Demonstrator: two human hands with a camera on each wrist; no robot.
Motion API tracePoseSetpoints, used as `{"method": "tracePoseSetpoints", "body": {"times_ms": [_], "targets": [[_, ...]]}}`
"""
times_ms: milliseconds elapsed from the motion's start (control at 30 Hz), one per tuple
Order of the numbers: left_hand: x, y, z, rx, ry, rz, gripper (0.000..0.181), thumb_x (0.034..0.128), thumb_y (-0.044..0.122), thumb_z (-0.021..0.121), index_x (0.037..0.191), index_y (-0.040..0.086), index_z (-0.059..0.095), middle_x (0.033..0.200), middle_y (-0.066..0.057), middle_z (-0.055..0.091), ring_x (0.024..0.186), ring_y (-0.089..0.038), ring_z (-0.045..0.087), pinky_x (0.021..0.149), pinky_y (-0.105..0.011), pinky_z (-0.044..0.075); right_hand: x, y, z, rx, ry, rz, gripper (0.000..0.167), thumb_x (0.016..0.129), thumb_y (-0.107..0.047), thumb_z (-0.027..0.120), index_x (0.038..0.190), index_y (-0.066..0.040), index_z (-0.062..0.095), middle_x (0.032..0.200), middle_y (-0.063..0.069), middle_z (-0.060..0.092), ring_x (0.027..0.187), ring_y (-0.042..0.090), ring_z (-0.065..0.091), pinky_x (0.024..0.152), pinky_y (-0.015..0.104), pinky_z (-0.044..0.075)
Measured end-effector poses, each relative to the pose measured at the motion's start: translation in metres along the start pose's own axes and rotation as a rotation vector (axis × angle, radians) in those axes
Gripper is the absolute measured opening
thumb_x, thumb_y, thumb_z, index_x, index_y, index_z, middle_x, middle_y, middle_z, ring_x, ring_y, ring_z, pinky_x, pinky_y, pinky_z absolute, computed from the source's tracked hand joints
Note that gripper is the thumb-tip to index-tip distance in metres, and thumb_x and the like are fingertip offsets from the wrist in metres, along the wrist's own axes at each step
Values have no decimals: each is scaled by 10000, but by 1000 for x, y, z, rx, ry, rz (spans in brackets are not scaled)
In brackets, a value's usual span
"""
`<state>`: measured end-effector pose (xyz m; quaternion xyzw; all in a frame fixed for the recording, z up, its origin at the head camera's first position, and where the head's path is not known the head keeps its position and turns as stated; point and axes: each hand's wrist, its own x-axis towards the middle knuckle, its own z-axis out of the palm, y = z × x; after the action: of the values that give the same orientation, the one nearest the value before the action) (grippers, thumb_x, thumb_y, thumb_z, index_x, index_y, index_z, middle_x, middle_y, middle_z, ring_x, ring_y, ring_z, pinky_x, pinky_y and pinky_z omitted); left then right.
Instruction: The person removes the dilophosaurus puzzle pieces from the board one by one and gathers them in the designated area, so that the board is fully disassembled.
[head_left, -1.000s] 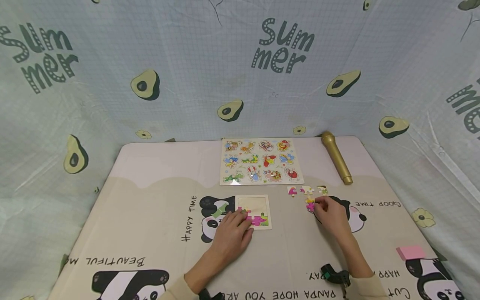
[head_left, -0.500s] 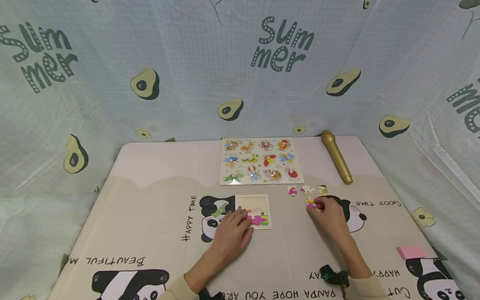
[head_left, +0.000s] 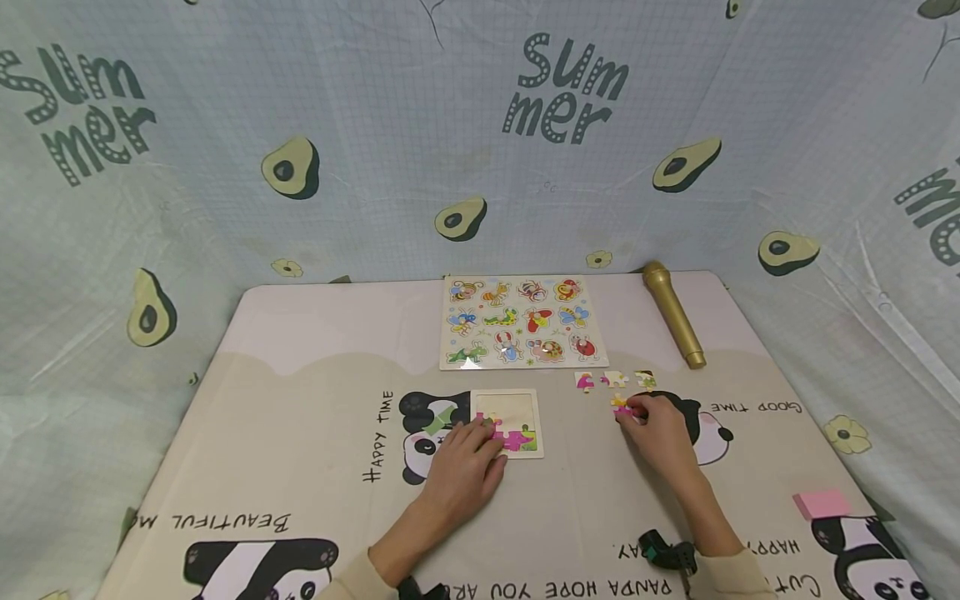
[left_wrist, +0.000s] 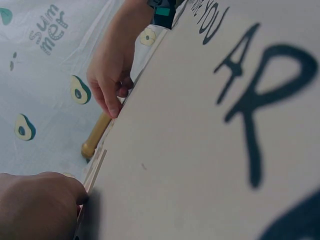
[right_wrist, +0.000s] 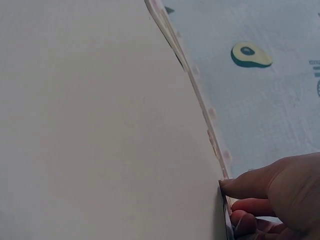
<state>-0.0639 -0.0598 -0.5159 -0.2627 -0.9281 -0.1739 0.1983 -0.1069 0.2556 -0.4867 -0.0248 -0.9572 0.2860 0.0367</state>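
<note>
My left hand [head_left: 465, 471] lies over the left part of a small square wooden puzzle tray [head_left: 538, 417], its fingers fairly straight on the tray's edge and pieces. Pink and green jigsaw pieces [head_left: 517, 439] fill the tray's lower part; its upper part shows bare wood. To the right, my right hand [head_left: 662, 429] pinches a pink and yellow jigsaw piece [head_left: 620, 402] at the tabletop between thumb and forefinger. Part of that piece is hidden by the fingertips. Three loose pieces lie just beyond it: a pink one [head_left: 584, 382], a pale one [head_left: 615, 380] and a greenish one [head_left: 645, 379].
A board of insect pictures [head_left: 523, 323] lies at the back of the table. Right of it is a gold microphone-shaped stick [head_left: 674, 317]. A pink block [head_left: 822, 505] sits near the right edge. Printed curtains [head_left: 375, 167] hang behind the table.
My right thumb has shifted left to the near side of the pink and yellow piece, which the fingers now cover more. The left hand and the tray have stayed in place.
</note>
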Motion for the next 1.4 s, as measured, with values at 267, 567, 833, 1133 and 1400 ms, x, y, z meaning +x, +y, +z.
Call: {"method": "tracePoseSetpoints", "body": {"times_ms": [267,567,833,1133,1400], "targets": [[0,0,0,-2,5,0,217,901,275,715,1066,145,771,1124,-23,716,1202,-245,648,1043,-506,516,0,1,1,-16,8,0,319,882,-189,741,1074,63,706,901,149,655,858,251,570,697,327,464],[2,0,-1,-18,-31,-12,224,915,280,702,1084,148,769,1138,-23,711,1218,-251,638,1063,-510,502,0,-1,-1,-23,26,-6,304,879,-180,741,1058,64,706,894,145,647,857,252,561,694,330,453],[5,-1,-6,-69,-53,-9,213,927,265,696,1084,137,764,1172,-50,693,1206,-265,630,1061,-532,497,6,-14,-6,-14,47,-1,305,911,-178,699,1087,71,693,933,175,621,851,267,567,680,336,486],[5,-4,-7,-89,-46,3,203,907,260,723,1062,138,770,1173,-68,693,1187,-271,628,1062,-489,499,20,-39,-6,18,38,-49,331,924,-211,694,1124,53,687,982,186,630,828,269,602,684,314,495],[6,-10,-9,-100,-39,-28,298,905,268,735,1134,79,752,1183,-71,676,1173,-242,641,1034,-398,536,31,-63,4,50,48,-103,322,902,-208,722,1109,39,703,944,150,624,811,251,591,678,297,470]]}}
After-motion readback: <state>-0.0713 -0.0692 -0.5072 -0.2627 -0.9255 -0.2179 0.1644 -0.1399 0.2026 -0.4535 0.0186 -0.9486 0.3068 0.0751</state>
